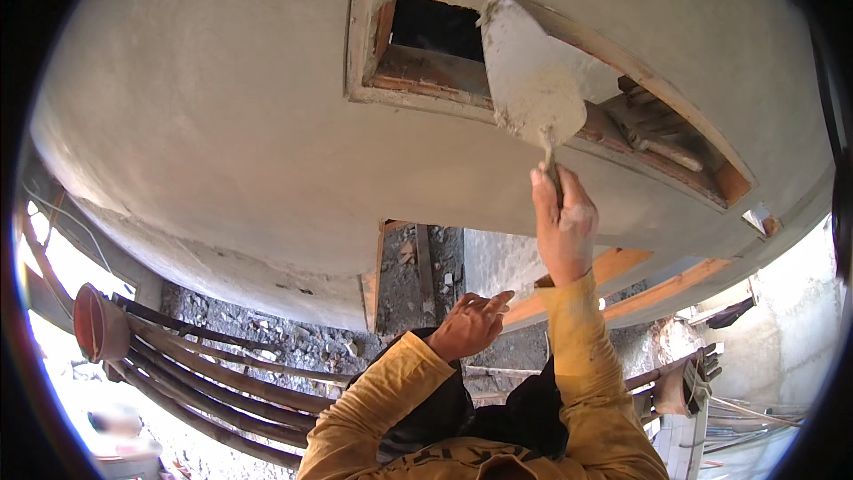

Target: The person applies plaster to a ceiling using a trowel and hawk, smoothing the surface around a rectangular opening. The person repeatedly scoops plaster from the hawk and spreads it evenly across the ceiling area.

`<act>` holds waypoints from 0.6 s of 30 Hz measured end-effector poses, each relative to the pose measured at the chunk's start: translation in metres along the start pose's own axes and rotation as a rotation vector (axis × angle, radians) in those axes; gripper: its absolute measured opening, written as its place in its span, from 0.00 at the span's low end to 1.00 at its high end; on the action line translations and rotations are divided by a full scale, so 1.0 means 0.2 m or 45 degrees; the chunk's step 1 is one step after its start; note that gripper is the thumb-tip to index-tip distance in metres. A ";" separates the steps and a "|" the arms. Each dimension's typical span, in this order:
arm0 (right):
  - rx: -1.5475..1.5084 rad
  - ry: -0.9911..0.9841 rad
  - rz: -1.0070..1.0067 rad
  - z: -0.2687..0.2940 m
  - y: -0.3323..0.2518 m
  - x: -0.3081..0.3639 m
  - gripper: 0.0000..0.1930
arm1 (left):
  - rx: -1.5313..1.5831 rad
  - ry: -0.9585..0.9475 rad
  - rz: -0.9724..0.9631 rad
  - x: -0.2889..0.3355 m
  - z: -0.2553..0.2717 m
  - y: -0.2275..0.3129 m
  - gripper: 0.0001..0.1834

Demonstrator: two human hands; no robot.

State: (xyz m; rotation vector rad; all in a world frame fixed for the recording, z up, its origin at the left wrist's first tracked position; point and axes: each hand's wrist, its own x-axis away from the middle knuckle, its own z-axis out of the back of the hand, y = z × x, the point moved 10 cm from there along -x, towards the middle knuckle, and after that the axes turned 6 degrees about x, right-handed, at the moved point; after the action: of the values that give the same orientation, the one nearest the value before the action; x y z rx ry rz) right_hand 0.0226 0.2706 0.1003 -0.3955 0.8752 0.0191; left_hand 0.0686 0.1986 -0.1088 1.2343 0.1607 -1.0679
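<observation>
My right hand (565,227) is wrapped round the handle of a pointed trowel (531,76). The blade points up and is smeared with pale mortar. It is in front of a long opening in the wall, hiding the middle of its frame (360,49). Whether the blade touches the frame I cannot tell. Lower and to the left, my left hand (471,324) is in front of my body with fingers loosely bent and apart, and nothing shows in it. Smooth grey plaster (240,124) covers the wall around the opening.
Several round poles (227,369) form a scaffold at the lower left, with a reddish bucket (99,324) at their end. Another container (677,388) stands at the right. Below lies rubble (284,338), seen partly through a timber-edged lower opening (371,289).
</observation>
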 end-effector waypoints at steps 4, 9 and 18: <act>-0.180 -0.148 -0.215 -0.01 0.15 0.13 0.14 | 0.007 0.277 -0.074 -0.10 0.25 0.07 0.23; -0.654 -0.216 -0.443 0.03 0.18 0.17 0.17 | -0.154 0.819 -0.145 -0.60 0.86 0.40 0.21; -0.720 -0.288 -0.351 -0.09 0.15 0.10 0.11 | -0.671 0.807 -0.296 -0.99 0.78 0.64 0.40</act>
State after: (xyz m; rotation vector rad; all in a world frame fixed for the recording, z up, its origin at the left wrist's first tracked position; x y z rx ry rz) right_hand 0.0172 0.2891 0.0650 -1.0212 0.5740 0.0561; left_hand -0.0110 0.1761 0.1631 1.0407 1.0271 -0.7231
